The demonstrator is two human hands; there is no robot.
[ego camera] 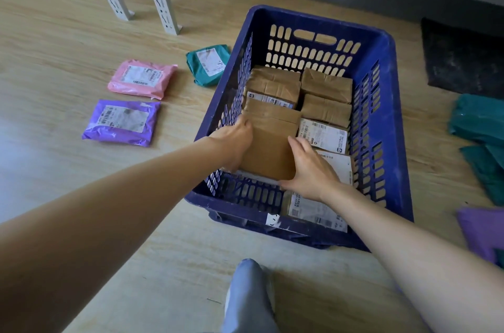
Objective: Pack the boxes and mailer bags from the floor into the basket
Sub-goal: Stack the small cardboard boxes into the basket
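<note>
Seating the brown box in the basket: my left hand curls over its left edge and my right hand clasps its right edge, so the box sits between my fingers. I judge it to be stiff, light cardboard, best gripped by opposite edges.

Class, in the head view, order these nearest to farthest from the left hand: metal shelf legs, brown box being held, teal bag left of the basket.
1. Brown box: held by the left hand, in the basket.
2. Teal bag: on floor, basket's left.
3. Shelf legs: far back left.
</note>
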